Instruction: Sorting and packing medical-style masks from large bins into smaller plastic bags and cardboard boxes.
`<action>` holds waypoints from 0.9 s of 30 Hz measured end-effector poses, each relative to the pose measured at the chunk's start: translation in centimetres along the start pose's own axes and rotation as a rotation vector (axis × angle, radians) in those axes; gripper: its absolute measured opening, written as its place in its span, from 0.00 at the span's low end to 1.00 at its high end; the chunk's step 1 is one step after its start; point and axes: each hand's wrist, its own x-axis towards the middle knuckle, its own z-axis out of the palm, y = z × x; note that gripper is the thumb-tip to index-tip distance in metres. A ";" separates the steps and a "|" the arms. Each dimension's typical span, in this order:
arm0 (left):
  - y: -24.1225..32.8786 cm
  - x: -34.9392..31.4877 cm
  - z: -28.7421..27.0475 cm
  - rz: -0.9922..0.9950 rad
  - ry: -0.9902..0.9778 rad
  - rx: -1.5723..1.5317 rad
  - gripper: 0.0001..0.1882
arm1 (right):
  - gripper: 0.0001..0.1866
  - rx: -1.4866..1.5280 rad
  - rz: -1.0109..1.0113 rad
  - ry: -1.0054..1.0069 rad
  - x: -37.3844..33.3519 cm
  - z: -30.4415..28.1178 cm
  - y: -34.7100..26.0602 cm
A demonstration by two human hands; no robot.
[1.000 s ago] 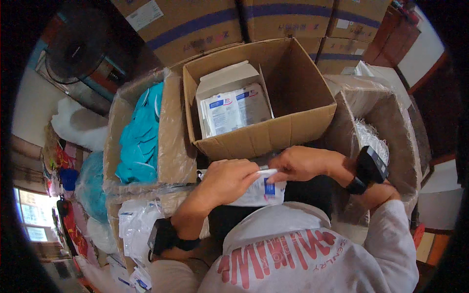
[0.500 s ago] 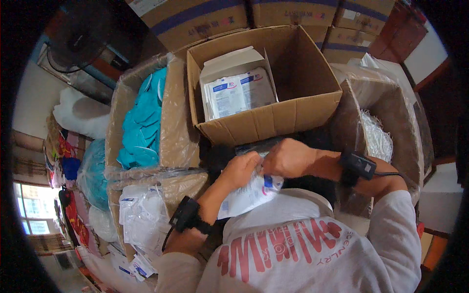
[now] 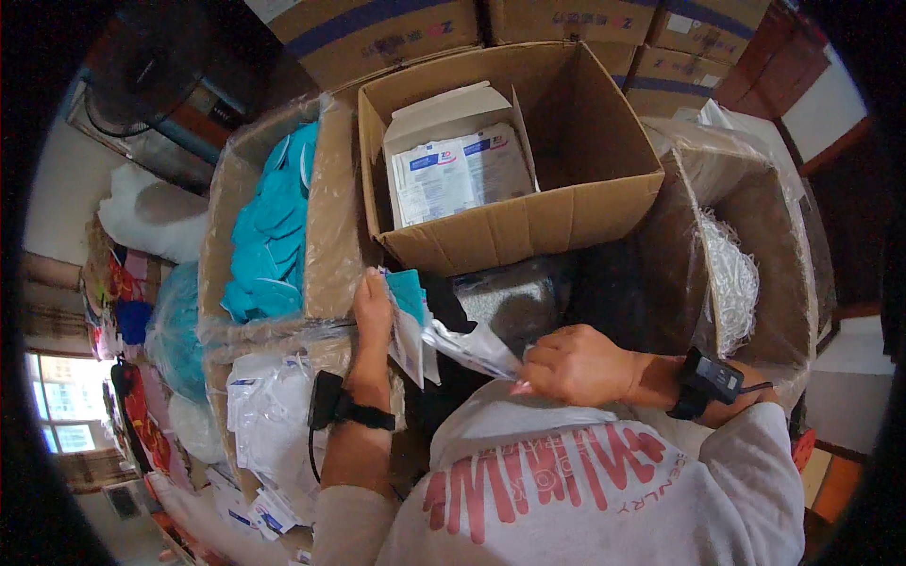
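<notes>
My left hand (image 3: 374,307) is closed on the far end of a white printed packet (image 3: 410,341), beside the left-hand cartons. A flat teal piece (image 3: 407,291), like the teal masks in the carton, shows at that end. Part of the packet is pulled out into a twisted white strip (image 3: 472,347). My right hand (image 3: 578,366) grips the strip's other end, close to my grey sweatshirt. Whether the packet is torn I cannot tell. Below and between my hands lies a clear-wrapped pale bundle (image 3: 510,304).
Ahead stands an open carton (image 3: 528,212) holding a white box of printed packets (image 3: 462,174). At left, one carton holds teal masks (image 3: 274,226), another white packets (image 3: 274,406). White cords (image 3: 729,278) fill part of the right carton. Closed cartons (image 3: 387,33) are stacked behind.
My hands have moved apart: the left one forward and left, the right one back toward me. The packet, flat before, is now stretched between them, and the teal piece has come into view.
</notes>
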 end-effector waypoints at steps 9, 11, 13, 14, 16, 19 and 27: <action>5.5 -3.5 0.4 0.594 -0.132 0.144 0.12 | 0.27 0.325 0.516 0.098 2.0 -1.6 3.1; 6.6 -4.0 1.3 0.687 -0.114 0.106 0.11 | 0.26 0.361 0.567 0.163 3.4 -0.7 3.3; 7.3 -4.4 1.7 0.719 -0.118 0.120 0.12 | 0.20 0.445 0.605 0.022 4.1 0.9 3.9; 7.4 -4.5 2.0 0.735 -0.119 0.127 0.12 | 0.18 0.514 0.670 -0.085 4.3 1.1 4.1; 6.4 -4.4 2.3 0.666 -0.125 0.088 0.12 | 0.16 0.579 0.650 0.020 4.1 1.9 4.2; 5.3 -4.9 3.6 0.542 -0.136 0.108 0.13 | 0.14 0.658 0.659 0.218 2.9 3.6 4.4; 6.4 -4.6 7.2 0.531 -0.215 0.177 0.12 | 0.10 0.447 0.727 0.557 0.2 3.3 4.8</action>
